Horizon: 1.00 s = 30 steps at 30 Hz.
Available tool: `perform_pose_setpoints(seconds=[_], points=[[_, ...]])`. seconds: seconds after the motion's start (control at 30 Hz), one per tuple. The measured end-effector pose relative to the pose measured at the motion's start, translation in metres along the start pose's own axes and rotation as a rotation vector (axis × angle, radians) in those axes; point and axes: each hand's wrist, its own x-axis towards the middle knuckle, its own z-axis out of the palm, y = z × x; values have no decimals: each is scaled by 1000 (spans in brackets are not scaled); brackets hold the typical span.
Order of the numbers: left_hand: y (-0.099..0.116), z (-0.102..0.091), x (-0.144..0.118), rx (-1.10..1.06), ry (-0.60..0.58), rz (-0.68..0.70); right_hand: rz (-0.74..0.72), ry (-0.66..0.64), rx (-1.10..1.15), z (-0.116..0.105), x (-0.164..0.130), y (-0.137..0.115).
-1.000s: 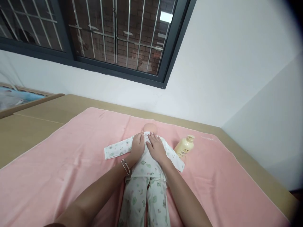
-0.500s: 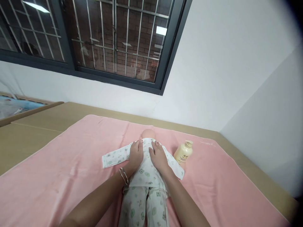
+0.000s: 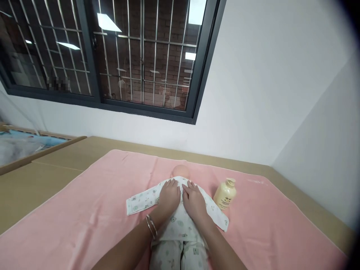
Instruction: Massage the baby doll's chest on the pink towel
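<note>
left hand (image 3: 168,197) and right hand (image 3: 194,200) lie flat on doll (image 3: 177,221).

Doll (image 3: 180,210): baby-sized, lying flat at lower centre of frame, head toward the top. Bare pinkish head (image 3: 180,171) shows just above the collar; face not visible. Dressed in a white top and trousers with small green prints. One sleeve (image 3: 140,200) lies stretched out flat toward the left; the other angles down toward the right. Trouser legs run off the bottom edge. Upper torso partly covered by two flat palms resting on it.
</note>
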Motion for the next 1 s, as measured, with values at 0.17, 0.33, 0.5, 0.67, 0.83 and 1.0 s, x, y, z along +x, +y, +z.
perform_pose_setpoints(seconds=[0.17,0.33,0.5,0.67,0.83,1.0], points=[[18,1,-17,279,-101,55,74,-10,-59,5,8,13],[4,-1,-7,94,-98,32,68,-52,-192,9,-8,-10],[-12,-2,5,-30,-101,-44,33,-55,-173,7,-15,-19],[7,-6,-6,112,-123,57,81,-67,-66,6,6,10],[16,-8,-10,209,-140,118,91,-83,-134,13,7,12],[0,-6,0,87,-100,30,40,-81,-265,9,-14,-15]])
